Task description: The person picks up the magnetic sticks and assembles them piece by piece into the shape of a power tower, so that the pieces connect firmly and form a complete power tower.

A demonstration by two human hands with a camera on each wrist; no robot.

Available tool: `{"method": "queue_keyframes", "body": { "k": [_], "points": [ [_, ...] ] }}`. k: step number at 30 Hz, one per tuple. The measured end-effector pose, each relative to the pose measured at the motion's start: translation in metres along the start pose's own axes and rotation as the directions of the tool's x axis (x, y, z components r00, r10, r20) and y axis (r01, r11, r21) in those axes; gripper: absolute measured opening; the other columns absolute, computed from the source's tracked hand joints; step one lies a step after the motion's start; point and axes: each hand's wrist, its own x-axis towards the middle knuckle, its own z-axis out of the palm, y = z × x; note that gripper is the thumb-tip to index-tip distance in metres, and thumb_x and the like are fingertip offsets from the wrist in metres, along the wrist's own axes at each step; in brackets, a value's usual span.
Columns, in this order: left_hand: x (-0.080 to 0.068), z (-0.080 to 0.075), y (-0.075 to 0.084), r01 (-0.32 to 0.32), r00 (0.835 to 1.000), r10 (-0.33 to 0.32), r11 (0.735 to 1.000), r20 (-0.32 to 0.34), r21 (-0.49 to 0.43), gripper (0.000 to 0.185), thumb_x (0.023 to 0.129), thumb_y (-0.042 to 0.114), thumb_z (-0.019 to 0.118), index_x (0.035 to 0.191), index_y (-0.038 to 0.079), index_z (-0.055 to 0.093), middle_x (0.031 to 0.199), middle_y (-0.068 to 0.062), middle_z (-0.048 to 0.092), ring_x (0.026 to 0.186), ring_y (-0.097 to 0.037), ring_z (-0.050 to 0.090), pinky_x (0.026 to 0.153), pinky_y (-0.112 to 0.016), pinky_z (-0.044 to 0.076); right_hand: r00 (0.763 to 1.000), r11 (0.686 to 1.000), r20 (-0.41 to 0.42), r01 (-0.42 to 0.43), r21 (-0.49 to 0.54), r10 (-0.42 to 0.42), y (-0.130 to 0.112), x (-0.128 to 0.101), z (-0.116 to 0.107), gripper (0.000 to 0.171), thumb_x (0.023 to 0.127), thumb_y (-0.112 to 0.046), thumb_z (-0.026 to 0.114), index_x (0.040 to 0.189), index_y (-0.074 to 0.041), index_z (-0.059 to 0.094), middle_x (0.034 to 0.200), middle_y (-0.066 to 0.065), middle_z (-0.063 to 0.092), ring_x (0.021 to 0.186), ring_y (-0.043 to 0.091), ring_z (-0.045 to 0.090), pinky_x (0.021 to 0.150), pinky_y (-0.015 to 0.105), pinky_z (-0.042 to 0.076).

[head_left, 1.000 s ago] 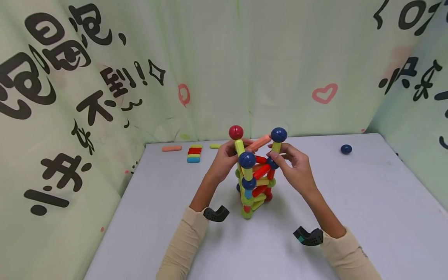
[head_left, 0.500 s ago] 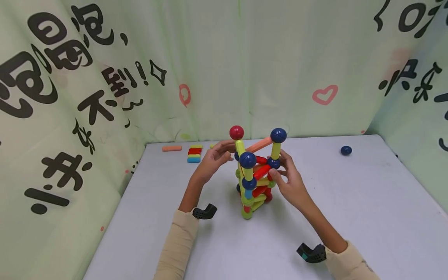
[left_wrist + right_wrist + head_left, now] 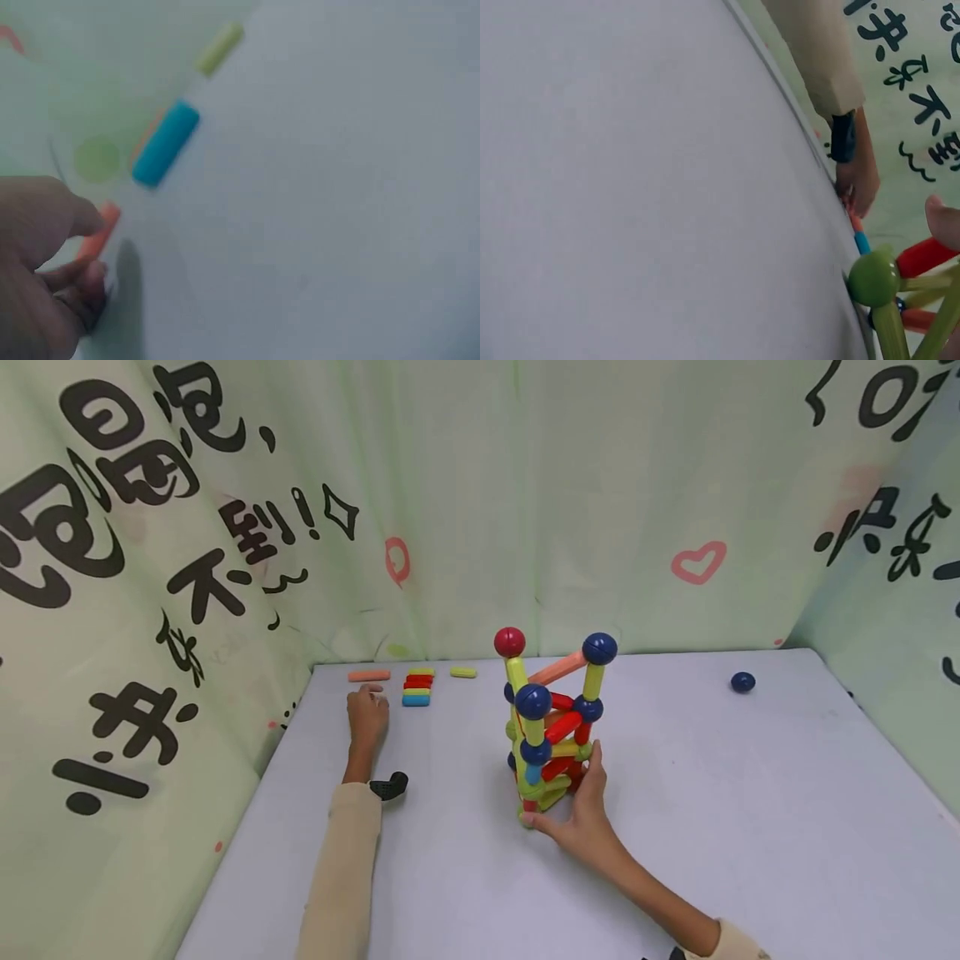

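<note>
A tower of magnetic balls and rods, in red, blue, green and yellow, stands upright on the table in the head view. My right hand holds it low down, thumb at the front bottom ball and fingers along the right side. In the right wrist view a green ball of the tower shows near my fingers. At the back left, my left hand is right at a loose orange rod. In the left wrist view its fingers overlap the orange rod, which lies on the table.
Beside the orange rod lies a row of several short rods in blue, yellow and red. A single yellow-green rod is right of them. One loose blue ball sits at the back right of the table. A printed curtain hangs behind.
My left hand has left the tower's upper part and moved left to the orange rod. My right hand has slid from the upper right ball down to the tower's base.
</note>
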Motion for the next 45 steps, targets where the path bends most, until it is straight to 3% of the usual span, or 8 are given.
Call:
{"method": "queue_keyframes", "body": {
  "k": [7,14,20,24,28,32,40,45],
  "points": [
    [0.021,-0.011,-0.014,-0.129,0.991,0.106,0.935,0.085,0.330,0.049,0.100,0.009,0.047,0.146,0.001,0.035,0.156,-0.024,0.018,0.126,-0.051,0.026,0.095,-0.059,0.040,0.992,0.993,-0.111,-0.076,-0.085,0.067,0.003,-0.001,0.022,0.134,0.068,-0.030,0.090,0.153,-0.004,-0.011,0.151,0.025,0.015,0.141,0.039,0.020,0.111,0.067,0.023],
    [0.023,-0.024,-0.026,-0.208,0.977,0.194,0.796,0.085,0.568,0.040,0.097,0.001,0.051,0.136,0.000,0.048,0.138,-0.028,0.044,0.119,-0.051,0.036,0.088,-0.062,0.045,0.985,0.986,-0.155,-0.095,-0.140,0.073,0.003,-0.002,0.038,0.126,0.071,-0.027,0.087,0.152,0.002,-0.006,0.149,0.027,0.017,0.138,0.040,0.020,0.105,0.069,0.020],
    [0.016,-0.024,-0.022,-0.130,0.981,0.191,0.769,-0.030,0.625,0.021,0.096,0.002,0.054,0.112,-0.010,0.061,0.112,-0.030,0.055,0.110,-0.045,0.046,0.086,-0.055,0.047,0.986,0.983,-0.156,-0.090,-0.162,0.065,0.002,0.003,0.038,0.120,0.074,-0.021,0.082,0.152,0.003,-0.007,0.150,0.027,0.017,0.139,0.040,0.018,0.103,0.066,0.021],
    [0.016,-0.018,-0.003,-0.063,0.984,0.137,0.860,-0.110,0.506,0.024,0.095,0.007,0.054,0.112,-0.007,0.063,0.111,-0.027,0.059,0.107,-0.043,0.051,0.084,-0.056,0.049,0.988,0.986,-0.148,-0.074,-0.152,0.051,0.004,0.009,0.032,0.116,0.071,-0.014,0.079,0.153,-0.003,-0.002,0.144,0.022,0.027,0.136,0.038,0.024,0.101,0.067,0.025],
    [0.016,-0.007,0.029,-0.107,0.984,0.130,0.979,-0.123,0.175,0.031,0.098,0.019,0.055,0.118,-0.003,0.064,0.109,-0.024,0.063,0.102,-0.040,0.058,0.082,-0.052,0.051,0.990,0.989,-0.142,0.003,-0.145,-0.024,0.010,0.013,0.024,0.105,0.066,-0.009,0.076,0.151,-0.008,0.013,0.133,0.016,0.040,0.126,0.032,0.037,0.095,0.068,0.034],
    [0.010,0.001,0.070,-0.152,0.981,0.177,0.952,0.073,-0.264,0.035,0.098,0.025,0.058,0.123,0.001,0.063,0.113,-0.019,0.065,0.102,-0.030,0.061,0.086,-0.044,0.052,0.990,0.988,-0.086,0.103,-0.113,-0.113,0.016,0.014,0.016,0.088,0.065,-0.006,0.072,0.142,-0.009,0.030,0.126,0.010,0.050,0.116,0.025,0.049,0.093,0.061,0.041],
    [-0.022,0.014,0.150,0.004,0.832,0.348,0.775,0.432,-0.632,0.038,0.099,0.023,0.059,0.131,0.003,0.055,0.117,-0.014,0.065,0.099,-0.016,0.061,0.087,-0.032,0.052,0.998,0.999,0.040,0.048,-0.020,-0.047,0.017,0.007,0.006,0.067,0.071,-0.002,0.064,0.134,-0.004,0.043,0.124,0.011,0.056,0.112,0.023,0.052,0.098,0.050,0.041],
    [-0.036,0.029,0.186,0.072,0.678,0.480,0.710,0.557,-0.700,0.035,0.101,0.015,0.053,0.132,-0.001,0.054,0.105,-0.004,0.068,0.100,-0.017,0.065,0.098,-0.035,0.050,0.997,0.998,0.058,-0.054,0.011,0.054,0.014,0.007,0.002,0.061,0.075,0.000,0.059,0.134,0.003,0.043,0.129,0.019,0.056,0.117,0.031,0.054,0.102,0.057,0.041]
  ]
}}
